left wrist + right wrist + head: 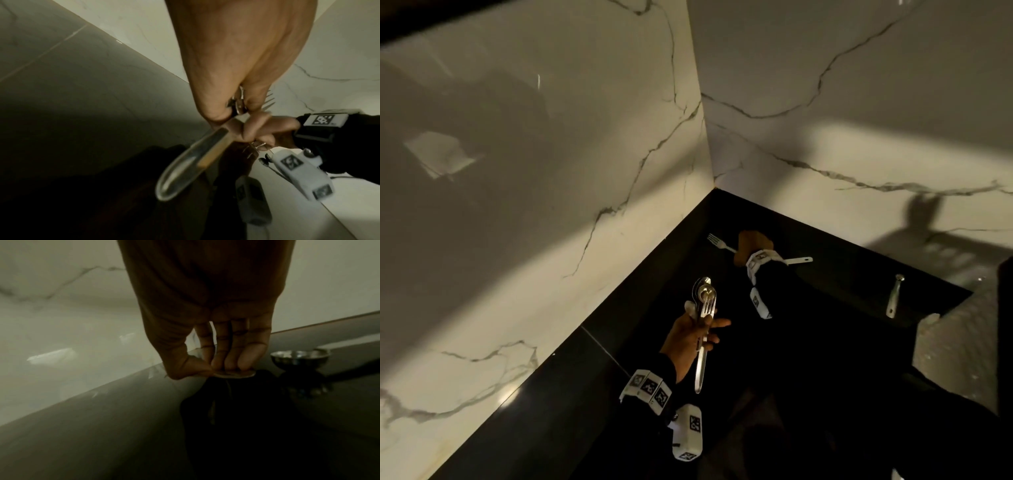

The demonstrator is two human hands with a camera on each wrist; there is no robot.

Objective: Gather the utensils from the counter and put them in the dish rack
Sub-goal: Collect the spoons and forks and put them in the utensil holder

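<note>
My left hand is raised over the black counter and grips a bundle of steel utensils, a fork and spoons, heads up. Their handles stick out below the palm in the left wrist view. My right hand reaches to the far corner, where a fork lies with its tines toward the wall. There, thumb and fingertips pinch the flat handle end on the counter. A small steel scoop lies just right of that hand. No dish rack is in view.
Marble walls meet in a corner right behind the fork. Another steel utensil lies on the counter farther right. The scoop's handle shows behind my right wrist. A pale speckled surface borders the counter on the right.
</note>
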